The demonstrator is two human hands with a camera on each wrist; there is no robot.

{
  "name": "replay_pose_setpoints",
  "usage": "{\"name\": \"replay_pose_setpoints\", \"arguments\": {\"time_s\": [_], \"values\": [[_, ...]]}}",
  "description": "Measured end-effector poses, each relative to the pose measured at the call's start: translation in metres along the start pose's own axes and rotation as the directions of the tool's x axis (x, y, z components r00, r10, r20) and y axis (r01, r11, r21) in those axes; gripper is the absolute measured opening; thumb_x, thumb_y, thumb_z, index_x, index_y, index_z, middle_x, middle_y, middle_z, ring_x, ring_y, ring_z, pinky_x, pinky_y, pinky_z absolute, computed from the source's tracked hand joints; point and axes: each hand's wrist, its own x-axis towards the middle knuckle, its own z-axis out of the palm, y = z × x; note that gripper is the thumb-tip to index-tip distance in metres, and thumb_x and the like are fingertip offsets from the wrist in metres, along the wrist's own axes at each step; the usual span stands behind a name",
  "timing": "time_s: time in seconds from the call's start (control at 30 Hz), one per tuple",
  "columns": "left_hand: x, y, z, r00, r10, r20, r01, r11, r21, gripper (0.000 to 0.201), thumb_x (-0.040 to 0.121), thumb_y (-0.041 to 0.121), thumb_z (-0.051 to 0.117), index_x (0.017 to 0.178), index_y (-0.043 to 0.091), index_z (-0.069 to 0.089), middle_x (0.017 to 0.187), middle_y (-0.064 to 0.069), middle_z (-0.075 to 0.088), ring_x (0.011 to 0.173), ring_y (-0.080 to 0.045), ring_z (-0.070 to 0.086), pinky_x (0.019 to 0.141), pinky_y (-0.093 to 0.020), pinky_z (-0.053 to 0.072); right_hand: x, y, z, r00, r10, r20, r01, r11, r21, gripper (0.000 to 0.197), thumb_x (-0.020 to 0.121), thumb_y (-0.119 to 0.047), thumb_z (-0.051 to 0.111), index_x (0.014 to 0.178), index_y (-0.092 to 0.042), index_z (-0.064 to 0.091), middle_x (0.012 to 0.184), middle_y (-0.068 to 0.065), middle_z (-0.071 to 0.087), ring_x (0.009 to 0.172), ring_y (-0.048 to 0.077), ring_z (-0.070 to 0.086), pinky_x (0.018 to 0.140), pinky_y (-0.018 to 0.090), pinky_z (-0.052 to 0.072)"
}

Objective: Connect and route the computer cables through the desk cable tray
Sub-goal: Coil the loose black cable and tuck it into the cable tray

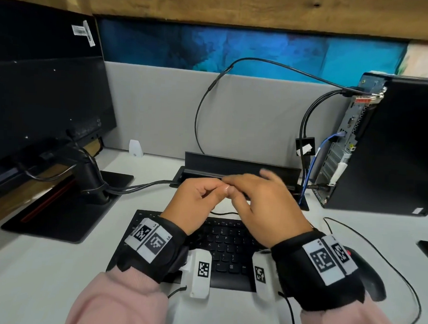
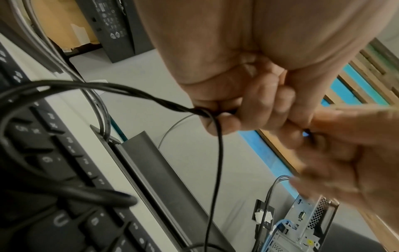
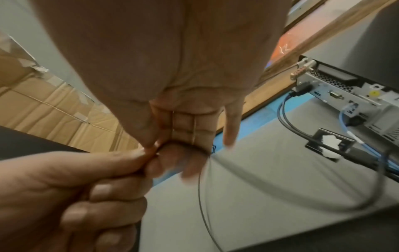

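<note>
Both hands are raised above the keyboard [image 1: 224,247], in front of the cable tray [image 1: 237,172] set into the white counter [image 1: 38,271].

Left hand [image 1: 195,198]: fingers curled, clamped on a bundle of thin black cable [image 2: 121,92]. In the left wrist view the strands enter the fist from the keyboard side, and one strand drops from the fist toward the counter. The bundle therefore lies inside this hand, with its slack looping back over the keys.

Right hand [image 1: 263,202]: thumb and first fingers pressed together against the left hand's fingertips, little finger extended. In the right wrist view a thin black strand hangs from the point where the two hands meet. The pinch point is blurred; whether the right hand actually grips the cable cannot be determined.

The tray's lid stands raised along its rear edge. Several black cables run from the monitor stand [image 1: 94,179] into the tray's left end. At the tray's right end, black cables and a blue cable [image 1: 320,153] descend from the rear panel of the computer tower [image 1: 389,145], which stands on the counter to the right. A mouse [image 1: 368,279] lies right of the keyboard.
</note>
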Motion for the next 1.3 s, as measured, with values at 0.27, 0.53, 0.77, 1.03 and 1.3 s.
{"name": "replay_pose_setpoints", "arguments": {"time_s": [0.27, 0.53, 0.77, 1.03, 1.3], "values": [[0.000, -0.006, -0.006, 0.998, -0.058, -0.008, 0.058, 0.998, 0.018, 0.013, 0.091, 0.020, 0.068, 0.080, 0.015, 0.073, 0.055, 0.015, 0.052, 0.056, -0.005, 0.045, 0.061, -0.022, 0.044, -0.002, 0.011, -0.027, 0.953, 0.092, -0.287, -0.096, 0.995, 0.002, 0.026, 0.099, -0.038, 0.050, 0.083, -0.022, 0.062, 0.068, -0.009, 0.056, 0.065, 0.017, 0.052, 0.056, 0.031, 0.039], [0.000, -0.006, -0.006, 0.996, -0.084, 0.017, 0.084, 0.996, -0.006, 0.016, 0.095, 0.022, 0.061, 0.086, 0.022, 0.075, 0.055, -0.001, 0.053, 0.055, -0.014, 0.049, 0.063, -0.022, 0.049, -0.003, 0.016, -0.030, 0.849, 0.172, -0.499, -0.143, 0.985, 0.095, 0.021, 0.102, -0.031, 0.050, 0.089, -0.024, 0.064, 0.077, -0.012, 0.055, 0.066, 0.010, 0.051, 0.055, 0.021, 0.035], [0.002, -0.007, -0.002, 0.995, -0.067, -0.067, 0.062, 0.995, -0.083, 0.020, 0.092, 0.010, 0.065, 0.096, 0.026, 0.077, 0.079, -0.002, 0.073, 0.059, -0.017, 0.059, 0.068, -0.030, 0.055, -0.002, 0.021, -0.029, 0.953, 0.090, -0.289, -0.115, 0.991, -0.071, 0.021, 0.087, -0.018, 0.055, 0.099, -0.025, 0.072, 0.107, -0.008, 0.067, 0.101, 0.018, 0.061, 0.093, 0.040, 0.046], [0.000, -0.002, 0.006, 1.000, -0.021, 0.015, 0.022, 0.999, -0.026, 0.016, 0.092, 0.012, 0.065, 0.097, 0.022, 0.076, 0.082, 0.000, 0.073, 0.066, -0.015, 0.065, 0.074, -0.032, 0.058, -0.002, 0.005, -0.008, 0.992, 0.124, 0.031, -0.125, 0.992, 0.016, 0.026, 0.101, -0.041, 0.045, 0.091, -0.027, 0.065, 0.073, -0.008, 0.061, 0.072, 0.013, 0.057, 0.062, 0.032, 0.045], [0.000, -0.007, 0.003, 1.000, -0.023, 0.009, 0.021, 0.991, 0.131, 0.009, 0.091, 0.019, 0.067, 0.092, 0.026, 0.073, 0.090, 0.012, 0.073, 0.091, -0.001, 0.065, 0.086, -0.012, 0.044, -0.003, 0.011, -0.023, 0.992, 0.050, -0.115, -0.035, 0.991, 0.128, 0.018, 0.103, -0.034, 0.043, 0.090, -0.028, 0.053, 0.076, -0.011, 0.056, 0.072, 0.009, 0.051, 0.061, 0.025, 0.037]]}}
